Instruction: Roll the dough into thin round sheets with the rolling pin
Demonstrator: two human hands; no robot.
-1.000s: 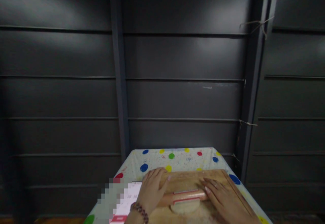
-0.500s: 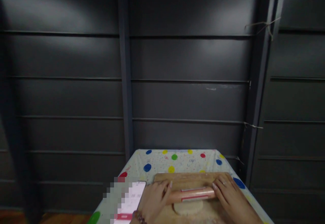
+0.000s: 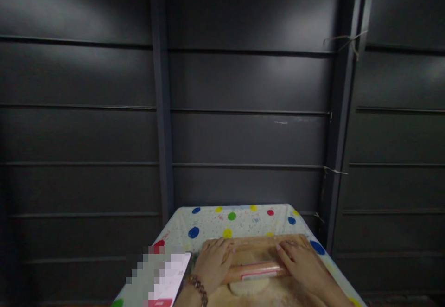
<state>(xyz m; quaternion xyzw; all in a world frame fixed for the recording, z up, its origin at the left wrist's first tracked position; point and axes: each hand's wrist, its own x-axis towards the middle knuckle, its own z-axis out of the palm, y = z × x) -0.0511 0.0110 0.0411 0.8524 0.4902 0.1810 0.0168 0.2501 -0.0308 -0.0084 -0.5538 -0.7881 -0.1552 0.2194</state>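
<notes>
A wooden rolling pin [image 3: 259, 271] with a red-edged label lies across a wooden board [image 3: 253, 247]. My left hand [image 3: 213, 261] lies over the pin's left end, palm down, its fingers stretched toward the board's far edge. Over the right end is my right hand [image 3: 299, 261], also palm down with fingers reaching forward past the pin. Neither hand wraps its fingers round it. A pale, flat round of dough [image 3: 248, 286] sits on the board at the pin's near side, partly covered by it. A beaded bracelet [image 3: 198, 288] circles my left wrist.
A phone [image 3: 170, 277] with a lit screen, partly pixelated, is left of the board. Under everything is a table with a white, colour-dotted cover [image 3: 243, 221]. Behind it rises a dark panelled wall [image 3: 246, 140] with upright posts.
Both hands have slid forward over the rolling pin, so the fingers now extend farther past it. The whole view has shifted slightly, with things appearing farther left.
</notes>
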